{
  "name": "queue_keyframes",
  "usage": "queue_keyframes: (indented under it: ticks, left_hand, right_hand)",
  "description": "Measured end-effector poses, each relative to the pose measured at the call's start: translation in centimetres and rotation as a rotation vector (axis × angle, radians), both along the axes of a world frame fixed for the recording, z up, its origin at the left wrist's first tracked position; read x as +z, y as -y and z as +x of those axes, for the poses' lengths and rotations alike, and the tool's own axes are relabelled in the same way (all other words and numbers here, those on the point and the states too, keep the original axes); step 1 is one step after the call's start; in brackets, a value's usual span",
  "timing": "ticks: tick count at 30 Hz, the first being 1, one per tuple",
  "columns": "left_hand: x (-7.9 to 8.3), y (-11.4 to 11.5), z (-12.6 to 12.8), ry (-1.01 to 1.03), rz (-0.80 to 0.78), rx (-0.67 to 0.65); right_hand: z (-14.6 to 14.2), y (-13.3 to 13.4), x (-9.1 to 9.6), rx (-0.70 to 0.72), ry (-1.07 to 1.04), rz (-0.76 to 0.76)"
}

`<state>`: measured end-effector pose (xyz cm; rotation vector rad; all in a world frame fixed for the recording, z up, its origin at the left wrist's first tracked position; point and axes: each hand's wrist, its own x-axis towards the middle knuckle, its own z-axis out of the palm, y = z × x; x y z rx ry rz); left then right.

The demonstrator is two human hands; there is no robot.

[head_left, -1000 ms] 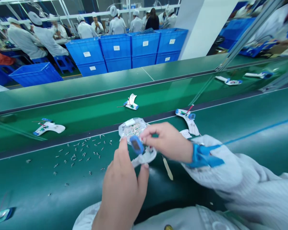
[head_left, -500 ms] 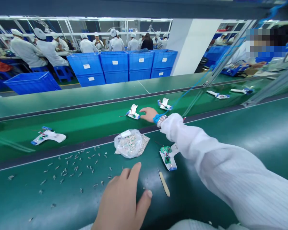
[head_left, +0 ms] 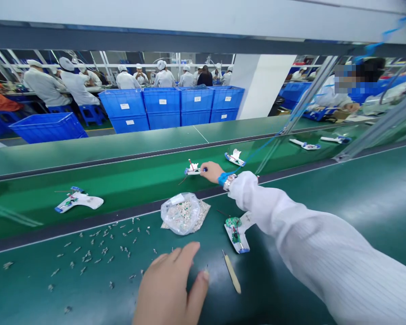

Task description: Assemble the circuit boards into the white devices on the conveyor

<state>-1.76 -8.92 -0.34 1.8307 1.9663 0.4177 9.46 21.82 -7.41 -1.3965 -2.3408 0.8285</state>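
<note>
My right hand [head_left: 212, 172] reaches over the green conveyor belt, fingers closed on the end of a white gun-shaped housing half [head_left: 193, 169] with wires and blue trim. That housing is partly hidden by the fingers. My left hand [head_left: 171, 284] hovers low over the near bench, thumb and fingers apart, holding nothing. Nearest to it are a wooden-handled pick [head_left: 232, 273] and a clear bag of small pale parts [head_left: 181, 213]. Another housing half with a green circuit board [head_left: 237, 231] lies on the bench beneath my right forearm.
Several small metal parts [head_left: 103, 251] are scattered on the bench at left. Other housings lie on the belt: one at left [head_left: 79, 201], one past my right hand [head_left: 235, 158]. A metal post [head_left: 309, 95] stands at right. Blue crates [head_left: 162, 108] and co-workers are beyond.
My right hand has closed on the housing on the belt, which has turned and tilted. The view has tipped up slightly. My left hand stays open over the bench.
</note>
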Motion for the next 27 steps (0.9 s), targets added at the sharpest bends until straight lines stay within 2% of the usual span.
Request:
queue_keyframes:
  ticks: [3,8,10,12,13,15,17,19,21,23,25,27]
  left_hand:
    - [-0.3,0.2,-0.2,0.072,0.201,0.136]
    - [0.4,0.2,-0.2,0.195,0.423,0.443]
    - [0.6,0.2,-0.4,0.307,0.477,0.539]
    - [0.5,0.3,-0.8,0.514,0.454,0.609]
    - [0.4,0.3,-1.0,0.624,0.412,0.625]
    - [0.2,0.3,-1.4,0.795,0.297,0.585]
    - [0.0,0.3,-1.6,0.861,0.173,0.468]
    - [0.0,0.2,-1.7,0.877,0.061,0.368]
    - [0.2,0.1,-1.5,0.911,-0.038,0.327]
    - [0.4,0.0,-1.3,1.010,-0.089,0.341]
    - [0.5,-0.1,-1.1,1.139,-0.072,0.359]
    - [0.5,-0.2,-1.1,1.242,0.012,0.384]
  right_hand:
    - [2.3,1.9,2.6,0.088,-0.172,-0.080]
    - [5.3,7.6,6.5,0.349,-0.472,-0.256]
    - [5.8,9.9,7.9,0.455,-0.525,-0.324]
    - [6.0,12.0,9.3,0.563,-0.554,-0.335]
    - [6.1,12.9,10.0,0.631,-0.553,-0.286]
    - [6.3,14.6,11.3,0.771,-0.509,-0.067]
    - [6.5,16.0,12.4,0.855,-0.425,0.224]
    - [6.6,17.3,13.1,0.872,-0.345,0.434]
    - [6.7,18.4,13.5,0.884,-0.284,0.555]
    - [6.7,19.2,13.7,0.888,-0.233,0.632]
    - [6.7,19.7,13.7,0.867,-0.197,0.698]
    - [6.7,19.9,13.6,0.837,-0.172,0.739]
